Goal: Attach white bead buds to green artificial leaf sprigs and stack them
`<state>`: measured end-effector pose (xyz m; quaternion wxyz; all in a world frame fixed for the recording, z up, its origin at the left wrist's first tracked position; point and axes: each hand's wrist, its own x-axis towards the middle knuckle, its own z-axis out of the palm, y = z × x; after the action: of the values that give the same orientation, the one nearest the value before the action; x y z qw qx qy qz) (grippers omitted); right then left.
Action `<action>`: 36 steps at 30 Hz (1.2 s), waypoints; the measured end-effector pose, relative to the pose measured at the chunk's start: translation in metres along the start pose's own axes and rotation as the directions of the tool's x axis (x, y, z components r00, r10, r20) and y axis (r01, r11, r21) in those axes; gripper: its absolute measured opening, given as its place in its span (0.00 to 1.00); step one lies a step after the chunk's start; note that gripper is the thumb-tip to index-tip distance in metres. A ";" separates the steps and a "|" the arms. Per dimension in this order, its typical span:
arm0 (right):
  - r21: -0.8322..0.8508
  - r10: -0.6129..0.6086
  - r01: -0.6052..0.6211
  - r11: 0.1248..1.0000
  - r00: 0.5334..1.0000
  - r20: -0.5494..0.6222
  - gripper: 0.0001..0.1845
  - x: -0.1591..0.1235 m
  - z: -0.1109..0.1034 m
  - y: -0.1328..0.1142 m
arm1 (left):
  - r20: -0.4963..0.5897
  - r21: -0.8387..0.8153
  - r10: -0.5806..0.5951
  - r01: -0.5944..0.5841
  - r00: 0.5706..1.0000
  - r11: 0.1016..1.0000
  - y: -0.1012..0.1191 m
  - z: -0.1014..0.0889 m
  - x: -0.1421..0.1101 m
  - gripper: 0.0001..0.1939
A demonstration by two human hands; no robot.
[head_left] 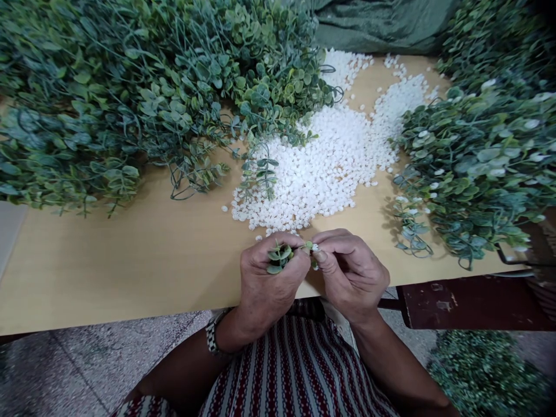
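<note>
My left hand (271, 272) is closed around an artificial leaf sprig (280, 256), whose green leaves show between thumb and fingers. Its tip points toward my right hand (354, 272). Between that hand's thumb and forefinger is a small white bead (315, 247), pinched right at the sprig's tip. A second white piece shows just below, partly hidden by the thumb. Both hands meet over the table's near edge. Just beyond them spreads a heap of loose white beads (313, 174), with a leafy sprig end (264, 168) lying on it.
A large pile of artificial greenery (174, 87) covers the table's (130, 255) far left. On the right lies another pile, greenery with white tips (478, 156). Dark green fabric (386, 26) lies at the back. A dark red bench (473, 304) and more greenery (486, 370) are below right.
</note>
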<state>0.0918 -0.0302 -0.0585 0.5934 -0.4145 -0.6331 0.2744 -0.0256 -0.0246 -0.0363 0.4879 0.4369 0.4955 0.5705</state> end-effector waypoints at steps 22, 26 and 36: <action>-0.119 -0.081 0.117 0.986 0.959 0.273 0.10 0.040 -0.028 -0.027 | 0.374 0.199 -0.097 0.023 0.922 0.980 0.015 -0.004 0.003 0.05; -0.095 -0.033 0.099 0.991 0.846 0.532 0.04 0.053 -0.028 -0.035 | 0.494 0.275 -0.120 -0.024 0.861 0.961 0.017 -0.006 0.001 0.04; -0.195 -0.042 0.109 0.975 0.946 0.321 0.05 0.013 -0.026 -0.025 | 0.475 0.151 0.192 -0.295 0.859 0.944 0.018 -0.016 0.001 0.07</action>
<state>0.1130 -0.0358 -0.0272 0.4480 -0.4010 -0.7604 0.2454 -0.0442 -0.0260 -0.0210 0.4624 0.6680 0.3679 0.4522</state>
